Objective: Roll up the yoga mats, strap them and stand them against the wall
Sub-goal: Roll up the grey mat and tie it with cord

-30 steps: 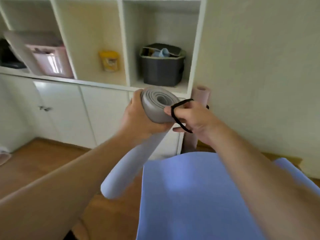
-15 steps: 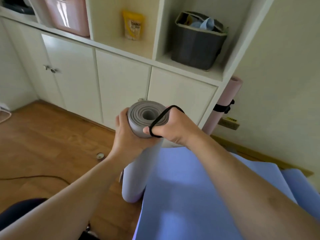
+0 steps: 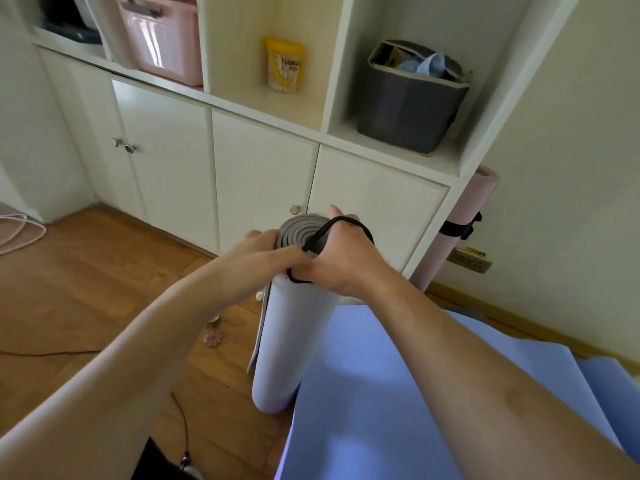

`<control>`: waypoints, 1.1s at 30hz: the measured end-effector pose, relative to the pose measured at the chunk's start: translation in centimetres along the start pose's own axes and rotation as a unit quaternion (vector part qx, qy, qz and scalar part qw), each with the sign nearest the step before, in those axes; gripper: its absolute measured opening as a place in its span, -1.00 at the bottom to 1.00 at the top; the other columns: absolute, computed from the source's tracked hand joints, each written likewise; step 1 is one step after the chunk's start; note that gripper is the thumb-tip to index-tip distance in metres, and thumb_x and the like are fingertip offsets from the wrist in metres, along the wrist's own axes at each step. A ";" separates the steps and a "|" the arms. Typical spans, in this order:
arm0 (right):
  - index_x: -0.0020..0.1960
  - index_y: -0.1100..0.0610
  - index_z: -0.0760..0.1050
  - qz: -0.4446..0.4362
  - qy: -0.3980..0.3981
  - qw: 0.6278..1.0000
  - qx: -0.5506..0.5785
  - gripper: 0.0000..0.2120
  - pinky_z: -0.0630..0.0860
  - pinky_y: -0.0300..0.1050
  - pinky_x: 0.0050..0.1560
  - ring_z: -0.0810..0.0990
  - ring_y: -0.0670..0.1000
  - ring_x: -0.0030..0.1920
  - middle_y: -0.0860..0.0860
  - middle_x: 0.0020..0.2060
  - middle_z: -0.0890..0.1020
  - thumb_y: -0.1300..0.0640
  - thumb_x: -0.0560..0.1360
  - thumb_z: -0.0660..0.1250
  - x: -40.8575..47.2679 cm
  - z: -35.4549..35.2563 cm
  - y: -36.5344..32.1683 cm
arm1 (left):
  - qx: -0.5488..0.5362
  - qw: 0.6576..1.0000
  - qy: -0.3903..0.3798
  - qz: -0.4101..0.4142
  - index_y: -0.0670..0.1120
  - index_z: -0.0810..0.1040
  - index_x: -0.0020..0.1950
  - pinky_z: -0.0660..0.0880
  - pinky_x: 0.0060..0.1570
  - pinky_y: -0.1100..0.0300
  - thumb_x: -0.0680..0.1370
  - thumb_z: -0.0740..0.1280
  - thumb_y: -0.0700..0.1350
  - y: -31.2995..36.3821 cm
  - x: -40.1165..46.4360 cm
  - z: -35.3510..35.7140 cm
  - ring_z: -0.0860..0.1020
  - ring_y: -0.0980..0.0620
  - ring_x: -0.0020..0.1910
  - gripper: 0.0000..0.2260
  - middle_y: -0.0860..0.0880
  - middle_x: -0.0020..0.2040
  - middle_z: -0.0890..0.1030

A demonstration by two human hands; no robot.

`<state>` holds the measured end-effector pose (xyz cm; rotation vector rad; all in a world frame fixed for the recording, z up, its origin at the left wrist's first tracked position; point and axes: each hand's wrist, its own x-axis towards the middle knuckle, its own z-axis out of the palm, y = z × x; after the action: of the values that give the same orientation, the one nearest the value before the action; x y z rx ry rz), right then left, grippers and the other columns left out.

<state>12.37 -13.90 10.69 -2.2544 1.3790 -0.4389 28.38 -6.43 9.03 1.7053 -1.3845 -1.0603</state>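
Note:
A rolled lilac-grey yoga mat (image 3: 294, 334) stands nearly upright on the wood floor, its spiral top end facing me. My left hand (image 3: 263, 252) grips the roll's top edge from the left. My right hand (image 3: 341, 258) pinches a black elastic strap (image 3: 320, 233) that loops over the roll's top and around my fingers. A blue mat (image 3: 398, 393) lies unrolled on the floor below my right arm. A pink rolled mat (image 3: 460, 216) with a black strap leans against the wall beside the cabinet.
A white cabinet (image 3: 263, 168) with doors and open shelves stands right behind the roll. The shelves hold a dark bin (image 3: 408, 109), a yellow pouch (image 3: 284, 65) and a pink box (image 3: 162, 39). A thin black cable (image 3: 48, 353) and small objects (image 3: 214, 337) lie on the floor.
The roll has come down from a raised slant to stand nearly upright on the floor. The strap has moved over the roll's top, and the view has tilted downward.

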 end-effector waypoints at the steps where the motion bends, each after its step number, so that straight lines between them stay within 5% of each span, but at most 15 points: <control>1: 0.68 0.09 0.11 0.008 0.000 1.000 0.007 0.14 0.54 -0.11 0.30 0.50 0.01 0.39 0.02 0.50 0.39 -0.16 0.30 0.64 0.1 0.3 -0.2 | 0.057 0.997 0.049 -0.019 -0.04 0.57 0.15 0.51 0.03 0.05 0.45 0.32 0.34 0.3 0.1 0.8 0.57 -0.03 0.08 -0.49 -0.04 0.14 0.52; 6: 0.68 0.13 0.07 0.006 0.026 0.999 -0.020 0.06 0.51 -0.18 0.17 0.58 0.01 0.25 0.03 0.41 0.37 -0.18 0.38 0.53 0.5 1.5 0.1 | 0.202 0.958 0.200 0.034 -0.14 0.48 0.03 0.35 -0.33 0.14 0.71 0.18 0.11 -0.3 1.5 2.8 0.51 -0.01 -0.19 -0.68 -0.08 -0.07 0.52; 10: 0.70 0.09 0.01 -0.005 0.035 0.999 0.034 0.25 0.53 -0.15 0.23 0.51 -0.04 0.36 -0.05 0.43 0.39 -0.30 0.27 0.60 0.1 1.9 0.2 | 0.259 0.926 0.264 0.071 -0.20 0.42 -0.15 0.30 -0.45 0.09 0.66 0.15 -0.28 -1.2 1.7 3.0 0.45 -0.10 -0.35 -0.80 -0.10 -0.29 0.46; 17: 0.46 0.07 0.39 -0.013 0.061 0.991 0.118 0.07 0.63 -0.08 0.18 0.60 -0.10 0.21 -0.09 0.26 0.55 -0.36 0.10 0.65 -0.6 2.0 1.6 | 0.026 0.942 0.333 0.043 -0.22 0.55 -0.25 0.45 -0.37 -0.03 0.67 0.18 -0.22 -2.1 1.6 2.4 0.48 -0.14 -0.38 -0.67 -0.21 -0.34 0.59; 20: 0.41 0.02 0.49 -0.019 0.001 0.975 0.223 -0.21 0.56 -0.05 0.33 0.62 -0.15 0.24 -0.23 0.23 0.60 -0.15 0.28 0.67 -0.7 1.6 2.8 | 0.013 0.943 0.332 0.028 -0.29 0.59 -0.23 0.49 -0.37 -0.09 0.65 0.24 -0.14 -2.6 2.4 1.3 0.46 -0.18 -0.40 -0.67 -0.29 -0.33 0.61; 22: 0.59 0.02 0.36 0.025 -0.029 0.949 0.313 -0.25 0.41 -0.19 0.41 0.52 -0.23 0.36 -0.34 0.33 0.52 -0.09 0.48 0.56 -1.0 1.2 2.9 | 0.021 0.945 0.326 0.023 -0.31 0.59 -0.23 0.45 -0.38 0.00 0.64 0.27 -0.11 -2.6 2.9 0.7 0.46 -0.19 -0.42 -0.65 -0.30 -0.33 0.62; 24: 0.54 0.07 0.44 0.072 -0.042 0.924 0.374 -0.52 0.38 -0.41 0.20 0.53 -0.39 0.18 -0.43 0.15 0.58 -0.04 0.66 0.37 -0.5 0.8 3.3 | 0.025 0.948 0.317 0.022 -0.31 0.61 -0.22 0.56 -0.35 -0.07 0.65 0.29 -0.11 -2.5 3.3 0.5 0.55 -0.31 -0.38 -0.65 -0.28 -0.35 0.63; 25: 0.33 0.09 0.59 0.083 -0.043 0.918 0.387 -0.71 0.41 -0.43 0.06 0.58 -0.42 0.01 -0.42 -0.02 0.65 -0.02 0.72 0.28 -0.1 0.6 3.6 | 0.023 0.950 0.311 0.018 -0.31 0.63 -0.21 0.61 -0.29 -0.14 0.64 0.31 -0.11 -2.3 3.5 0.5 0.60 -0.33 -0.32 -0.66 -0.27 -0.35 0.64; 27: 0.07 0.06 0.69 0.110 -0.044 0.916 0.384 -0.66 0.45 -0.33 -0.01 0.68 -0.30 -0.09 -0.23 -0.12 0.75 -0.06 0.75 0.19 0.8 0.3 3.8 | 0.013 0.954 0.299 0.008 -0.31 0.65 -0.18 0.63 -0.22 -0.23 0.62 0.33 -0.11 -2.2 3.9 0.3 0.65 -0.35 -0.24 -0.69 -0.26 -0.32 0.66; 31: 0.23 0.22 0.69 0.154 -0.022 0.908 0.389 -0.47 0.50 0.07 0.40 0.71 0.16 0.21 0.13 0.09 0.77 -0.18 0.72 0.15 3.4 0.4 3.7 | -0.020 0.962 0.269 -0.029 -0.33 0.66 -0.13 0.65 -0.17 -0.26 0.57 0.34 -0.13 -1.8 5.1 -0.3 0.67 -0.34 -0.25 -0.73 -0.26 -0.32 0.68; 33: 0.34 0.29 0.61 0.177 -0.031 0.889 0.421 -0.43 0.48 0.13 0.42 0.69 0.26 0.22 0.22 0.22 0.71 -0.17 0.73 0.13 5.0 0.5 4.0 | -0.043 0.966 0.250 -0.055 -0.34 0.67 -0.10 0.69 -0.16 -0.21 0.59 0.37 -0.15 -1.7 5.9 -0.8 0.69 -0.29 -0.31 -0.75 -0.23 -0.32 0.69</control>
<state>11.79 -19.83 8.30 -1.2750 1.2013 -0.6671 30.40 -11.89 6.92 1.8380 -0.9190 -0.6641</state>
